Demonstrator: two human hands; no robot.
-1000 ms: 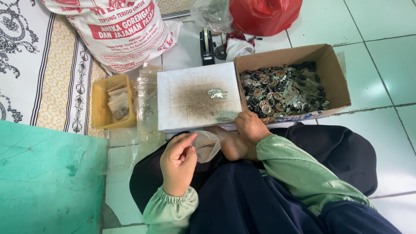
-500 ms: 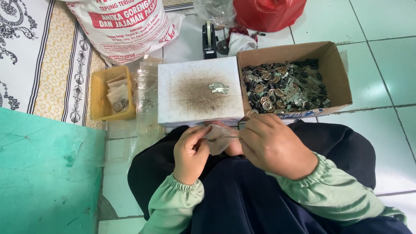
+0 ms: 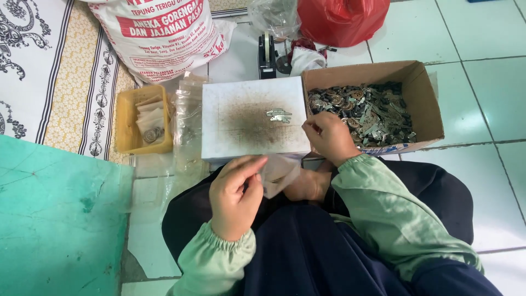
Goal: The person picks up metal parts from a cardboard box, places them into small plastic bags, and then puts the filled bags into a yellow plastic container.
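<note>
Two hands working: left hand [image 3: 235, 194] pinching a small clear plastic bag [image 3: 279, 174] over the lap, right hand [image 3: 329, 136] curling loosely closed at the cardboard box [image 3: 424, 101] edge, grasp unclear. One box brimming with uncountable metal parts [image 3: 367, 112], beside one white block [image 3: 252, 118] bearing several flat metal pieces [image 3: 279, 115]. Also lying near, one printed sack [image 3: 164, 33], one yellow tray [image 3: 131, 118]; red bag [image 3: 342, 19] getting cut off above.

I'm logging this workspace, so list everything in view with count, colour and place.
white box: one, stained top, centre.
metal pieces: a few, silver, on the white box.
cardboard box: one, brown, right, full of metal parts.
yellow tray: one, left.
sack: one, white and red, top.
red bag: one, top.
tape dispenser: one, black, top.
left hand: holds a small clear bag.
right hand: at the cardboard box edge.
</note>
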